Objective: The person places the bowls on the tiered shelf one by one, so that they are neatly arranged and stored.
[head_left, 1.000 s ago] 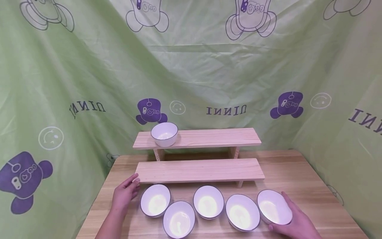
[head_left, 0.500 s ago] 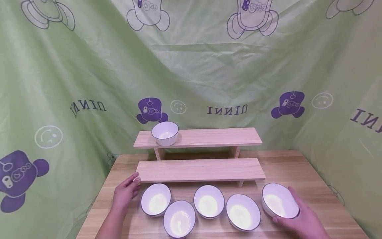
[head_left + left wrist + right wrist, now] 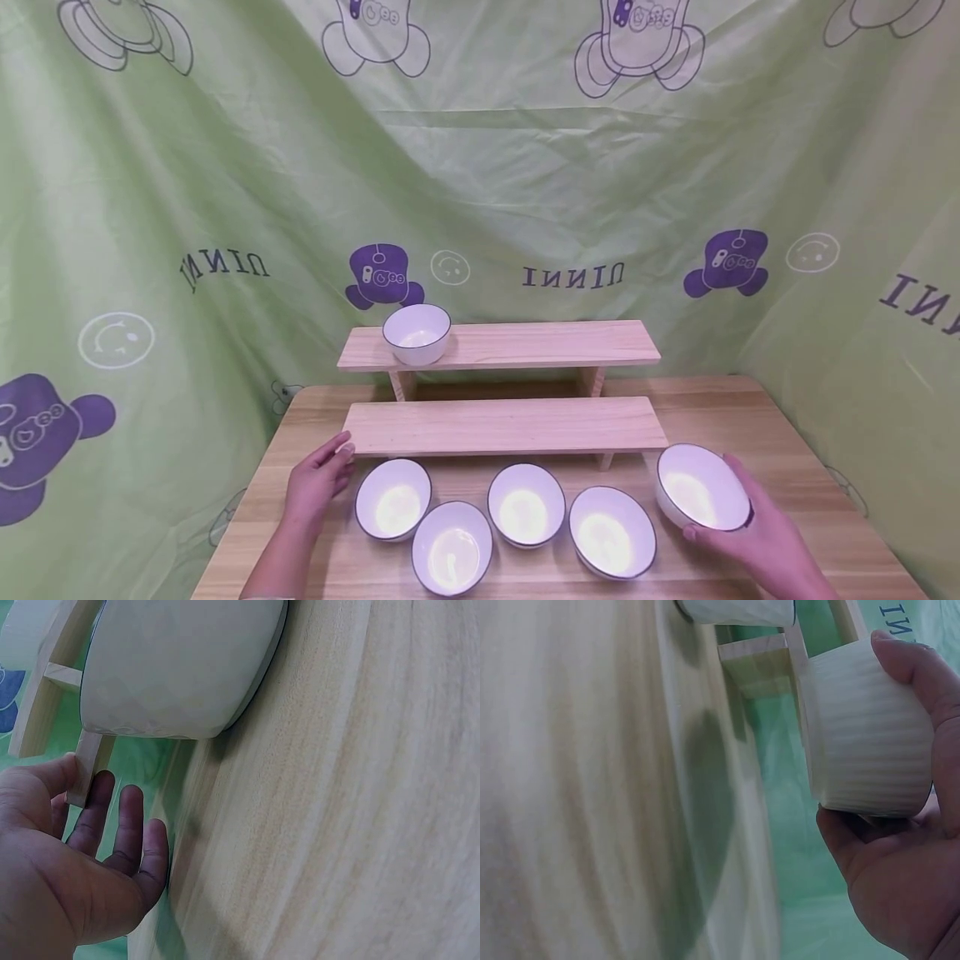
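My right hand (image 3: 768,542) grips a white bowl (image 3: 701,489) with a dark rim, thumb and fingers on opposite sides. In the right wrist view the bowl's ribbed outer wall (image 3: 874,731) shows, held off the table with a shadow below. The bowl is near the right end of the lower wooden shelf (image 3: 502,427). At that shelf's left end, my left hand (image 3: 311,487) pinches the board's end (image 3: 88,769) between thumb and forefinger; the other fingers extend loosely. Another white bowl (image 3: 417,335) sits at the left of the upper wooden shelf (image 3: 547,343).
Several white bowls stand in front of the shelves on the wooden table (image 3: 780,433): one bowl (image 3: 393,500) by my left hand, others including the rightmost standing bowl (image 3: 612,533). A green printed curtain (image 3: 480,183) hangs behind and at both sides.
My right hand has lifted its bowl off the table, moving it first right and then up toward the lower shelf's right end. My left hand stays in place.
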The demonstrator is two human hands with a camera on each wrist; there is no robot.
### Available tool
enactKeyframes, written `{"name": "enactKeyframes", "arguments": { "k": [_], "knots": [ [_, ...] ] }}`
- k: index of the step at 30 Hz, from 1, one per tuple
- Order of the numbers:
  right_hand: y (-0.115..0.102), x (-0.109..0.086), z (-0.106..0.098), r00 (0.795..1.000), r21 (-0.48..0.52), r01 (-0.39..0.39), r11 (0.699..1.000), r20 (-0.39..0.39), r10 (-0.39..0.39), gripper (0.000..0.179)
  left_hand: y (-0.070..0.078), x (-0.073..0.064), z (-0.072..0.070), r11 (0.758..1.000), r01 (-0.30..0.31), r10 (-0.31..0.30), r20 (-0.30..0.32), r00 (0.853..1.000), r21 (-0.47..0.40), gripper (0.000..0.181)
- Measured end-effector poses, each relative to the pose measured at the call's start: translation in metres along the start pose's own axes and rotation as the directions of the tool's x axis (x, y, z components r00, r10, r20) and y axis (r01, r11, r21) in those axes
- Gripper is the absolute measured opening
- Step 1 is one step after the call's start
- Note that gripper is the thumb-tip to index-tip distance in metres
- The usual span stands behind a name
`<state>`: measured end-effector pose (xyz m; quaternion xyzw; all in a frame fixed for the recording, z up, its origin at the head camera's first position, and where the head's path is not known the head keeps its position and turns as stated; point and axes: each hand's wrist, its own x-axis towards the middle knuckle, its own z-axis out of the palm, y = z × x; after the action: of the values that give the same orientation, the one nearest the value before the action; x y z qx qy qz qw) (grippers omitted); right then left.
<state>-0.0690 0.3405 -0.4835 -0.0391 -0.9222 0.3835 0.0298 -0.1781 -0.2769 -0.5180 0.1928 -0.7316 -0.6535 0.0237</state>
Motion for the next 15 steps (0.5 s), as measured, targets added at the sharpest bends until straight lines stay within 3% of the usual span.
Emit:
{"name": "enactKeyframes", "arguments": {
  "k": [8,15],
  "knots": [
    [-0.011,0.006,-0.003,1.000,0.023,-0.024,0.999,-0.007,0.024,0.128,-0.001,0.001,0.000,1.000,0.000,0.000,-0.003,1.000,-0.003,0.062],
    [-0.022,0.014,-0.001,0.997,0.017,-0.020,1.000,-0.070,0.021,0.128,-0.001,0.000,0.000,1.000,0.002,-0.002,-0.001,1.000,0.005,0.062]
  ]
}}
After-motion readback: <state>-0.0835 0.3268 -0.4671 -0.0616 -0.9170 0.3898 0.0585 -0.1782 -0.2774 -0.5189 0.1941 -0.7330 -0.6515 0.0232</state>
